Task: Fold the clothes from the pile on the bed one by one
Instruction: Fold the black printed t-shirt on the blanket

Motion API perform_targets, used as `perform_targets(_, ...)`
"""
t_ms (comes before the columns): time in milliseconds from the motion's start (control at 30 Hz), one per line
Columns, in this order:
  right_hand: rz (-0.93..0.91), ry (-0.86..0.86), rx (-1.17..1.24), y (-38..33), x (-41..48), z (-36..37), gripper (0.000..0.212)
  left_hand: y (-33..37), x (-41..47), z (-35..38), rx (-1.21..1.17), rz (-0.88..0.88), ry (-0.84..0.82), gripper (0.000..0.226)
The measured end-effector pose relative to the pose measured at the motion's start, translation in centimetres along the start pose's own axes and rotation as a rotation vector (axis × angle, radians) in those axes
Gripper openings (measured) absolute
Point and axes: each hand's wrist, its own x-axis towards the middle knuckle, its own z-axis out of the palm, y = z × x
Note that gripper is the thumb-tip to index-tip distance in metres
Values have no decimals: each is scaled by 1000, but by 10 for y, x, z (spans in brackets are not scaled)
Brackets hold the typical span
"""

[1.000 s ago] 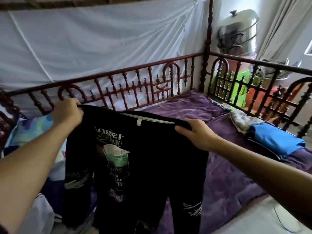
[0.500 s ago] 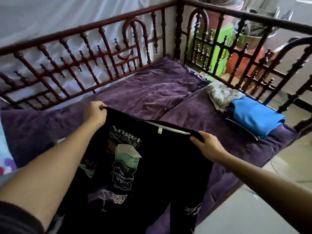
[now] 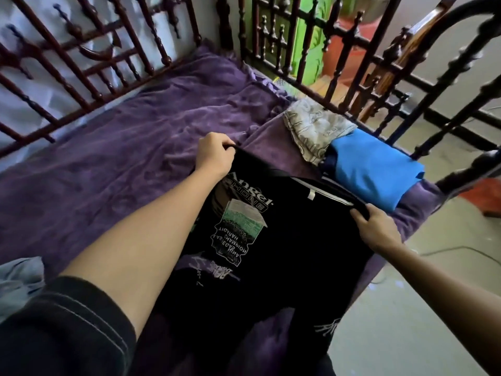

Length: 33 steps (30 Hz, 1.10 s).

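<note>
Gripping the black shirt's (image 3: 292,240) top edge in left grip (image 3: 215,156) and right grip (image 3: 379,230), holding it over the purple blanket (image 3: 122,158) on the bed, beside a folded blue garment (image 3: 374,169) near the carved railing (image 3: 227,20).

Black tee (image 3: 298,253) hem cut off at btm edge.

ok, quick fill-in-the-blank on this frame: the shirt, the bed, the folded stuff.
1. The left hand and right hand each grip the top edge of a ____ T-shirt.
2. The bed is covered by a ____ blanket.
3. The folded garment beside the grey patterned cloth is ____.
Missing words: black; purple; blue.
</note>
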Motion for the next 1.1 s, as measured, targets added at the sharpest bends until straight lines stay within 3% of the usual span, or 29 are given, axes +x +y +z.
perform_targets(200,86,-161,-239,51,109,27,29,18,57,124,73,-84,-158,19)
perform_targets(333,-10,-276,-427,51,143,40,27,4,66,162,93,-82,-335,42)
perform_targets(433,-180,-319,-462,30,147,50,30,-26,49,151,109,-211,-272,43)
perform_targets(633,-498,-501,-442,-59,139,95,35,-125,-47,96,182,-634,-234,21)
perform_targets(833,-774,-612,-520,-136,126,173,33,-220,-156,66,206,-1001,-227,23)
perform_targets(1000,-942,-476,-459,-198,125,246,38,-293,-173,73,226,-1034,-155,39)
perform_targets(1100,-1001,-449,-466,-221,137,287,65,-330,-149,88,131,-966,64,64)
